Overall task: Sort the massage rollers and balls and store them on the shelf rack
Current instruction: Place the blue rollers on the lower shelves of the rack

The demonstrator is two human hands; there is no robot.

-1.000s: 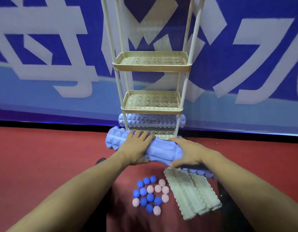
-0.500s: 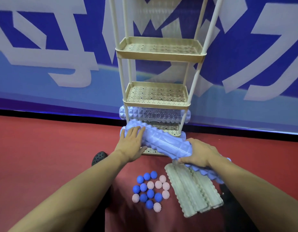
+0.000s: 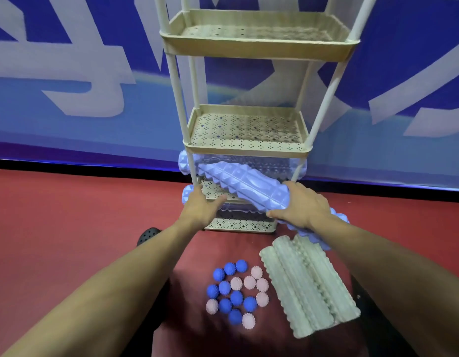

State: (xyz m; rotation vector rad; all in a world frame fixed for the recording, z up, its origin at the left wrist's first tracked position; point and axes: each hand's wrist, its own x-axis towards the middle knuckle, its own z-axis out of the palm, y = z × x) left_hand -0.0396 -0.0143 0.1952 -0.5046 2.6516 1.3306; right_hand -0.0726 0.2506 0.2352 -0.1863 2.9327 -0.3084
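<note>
No readable txt anywhere. The blue banner (image 3: 68,73) on the far wall carries big white strokes, prob. parts of oversized characters, but they're cropped & blurred, so can't make out any whole char. No labels, brands or nos. legible on the shelf rack (image 3: 249,148), the rollers or the balls.

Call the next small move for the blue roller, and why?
Probably lower the right hand to level the blue roller, then slide it further into the bottom tier. It sits tilted, far end already between the rack posts beside another roller, near end raised and outside. The left hand is at the front left post.
</note>
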